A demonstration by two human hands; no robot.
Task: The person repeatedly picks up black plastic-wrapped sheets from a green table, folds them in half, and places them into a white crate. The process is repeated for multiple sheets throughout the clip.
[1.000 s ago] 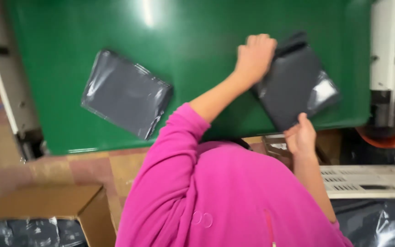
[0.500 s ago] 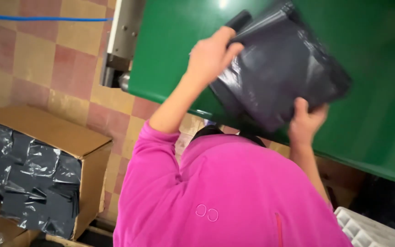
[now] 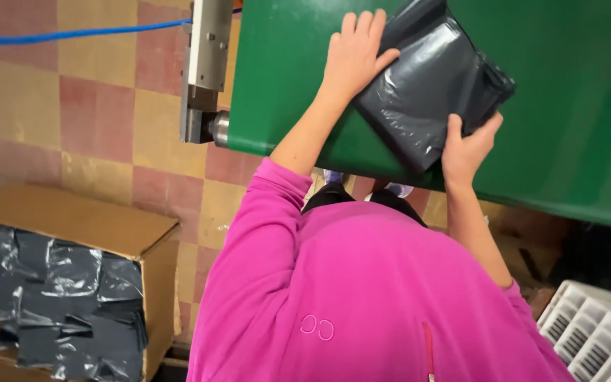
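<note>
A: Where is the dark grey plastic package [image 3: 429, 95]?

B: It lies tilted on the green tabletop [image 3: 567, 106], near the edge closest to the person, with one corner pointing toward six o'clock.

A: And the hands?

B: Both are on it. The left hand [image 3: 355, 53] lies flat at its nine o'clock side, fingers spread wide over the top edge, thumb resting on the plastic. The right hand [image 3: 467, 148] clasps the corner at five o'clock, thumb on top; the other fingers seem to curl underneath, though they are hidden.

A: What is around it?

B: The pink sleeves [image 3: 263, 233] run back from both wrists toward six o'clock. At nine o'clock of the package a grey metal bracket [image 3: 206, 64] with a roller end sits at the tabletop's side. Beyond it is a tiled floor [image 3: 72, 113] with a blue cable [image 3: 72, 34]. At seven o'clock, well apart, stands a cardboard box [image 3: 72, 223] filled with more dark packages [image 3: 58, 297]. At five o'clock, a white slatted crate [image 3: 592, 336] shows.
</note>
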